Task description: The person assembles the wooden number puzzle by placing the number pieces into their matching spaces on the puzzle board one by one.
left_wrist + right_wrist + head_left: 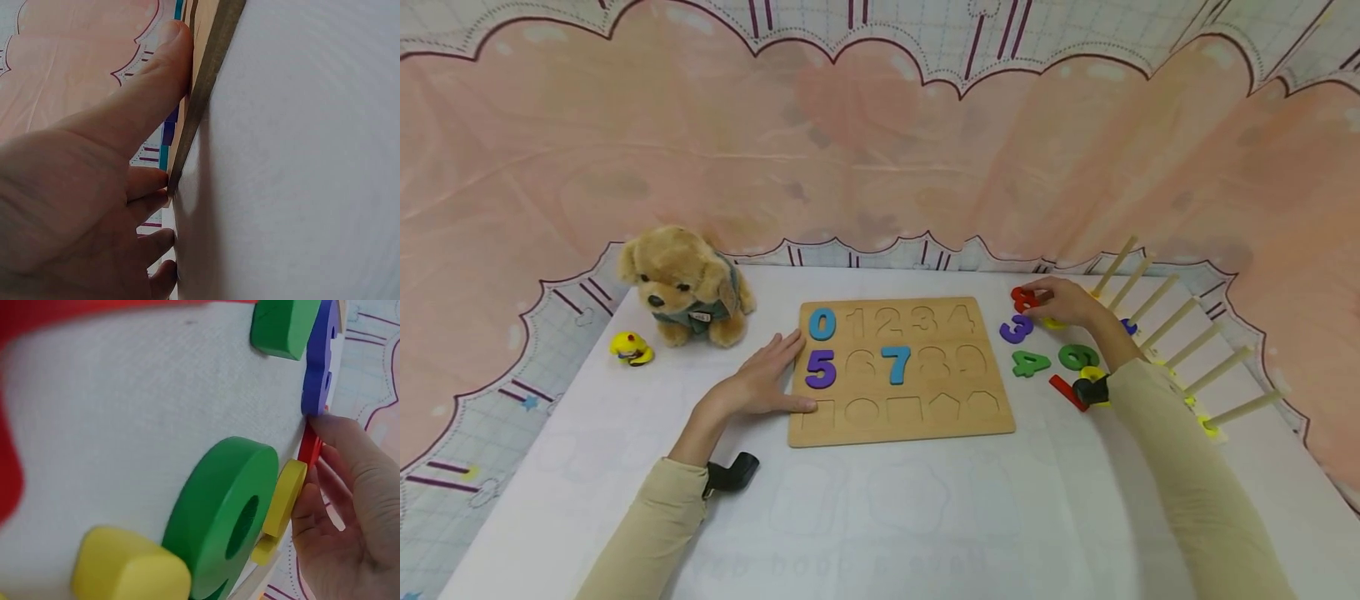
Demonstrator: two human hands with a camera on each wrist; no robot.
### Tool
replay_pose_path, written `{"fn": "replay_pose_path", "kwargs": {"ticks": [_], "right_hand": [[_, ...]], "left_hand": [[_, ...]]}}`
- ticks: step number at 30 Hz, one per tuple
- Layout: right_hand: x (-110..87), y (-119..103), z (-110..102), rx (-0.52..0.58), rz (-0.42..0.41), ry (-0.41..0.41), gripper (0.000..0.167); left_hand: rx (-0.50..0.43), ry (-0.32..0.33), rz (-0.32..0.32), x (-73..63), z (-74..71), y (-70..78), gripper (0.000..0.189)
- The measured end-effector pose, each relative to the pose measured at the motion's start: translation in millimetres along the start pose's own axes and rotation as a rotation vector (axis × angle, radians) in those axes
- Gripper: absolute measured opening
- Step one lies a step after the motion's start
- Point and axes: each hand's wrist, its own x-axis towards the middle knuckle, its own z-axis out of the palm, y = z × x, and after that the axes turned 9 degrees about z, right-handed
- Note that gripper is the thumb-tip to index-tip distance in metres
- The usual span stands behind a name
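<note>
My left hand (762, 377) rests at the left edge of a wooden number puzzle board (898, 429), thumb on its near left corner and fingers stretched along the side. Set in the board are a blue 0 (822, 324), a purple 5 (821, 369) and a blue 7 (896, 365); its other outlines hold no pieces. At the back right, my right hand (1066, 302) pinches a red number piece (1021, 296), apparently an 8, partly hidden by the fingertips. A purple 3 (1017, 329) lies just in front of it, and a yellow piece (286, 497) sits beneath the palm.
Near the right forearm lie a green 4 (1030, 363), a green round numeral (1078, 357) and a red bar (1067, 392). A rack of upright wooden pegs (1195, 321) stands at the right. Back left are a plush dog (688, 287) and a small yellow toy (631, 348).
</note>
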Motion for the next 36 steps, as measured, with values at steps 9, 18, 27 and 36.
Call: {"fn": "replay_pose_path", "kwargs": {"ticks": [9,18,27,36], "right_hand": [[-5.4,-10,-4,-0.025,-0.059,0.046,0.063],[-22.3,-38,8,0.039,-0.235,0.165,0.064],[-47.2,-67,33,0.116,-0.330,0.166,0.062],[-57.6,-78,52,0.120,-0.366,0.111,0.058]], "left_hand": [[-0.002,-0.003,-0.007,0.1,0.1,-0.4,0.111],[0.004,-0.001,-0.003,0.3,0.7,-2.2,0.111],[0.008,-0.007,-0.016,1.3,-0.7,-2.1,0.113],[-0.008,-0.006,-0.024,0.6,0.9,-2.5,0.113]]}}
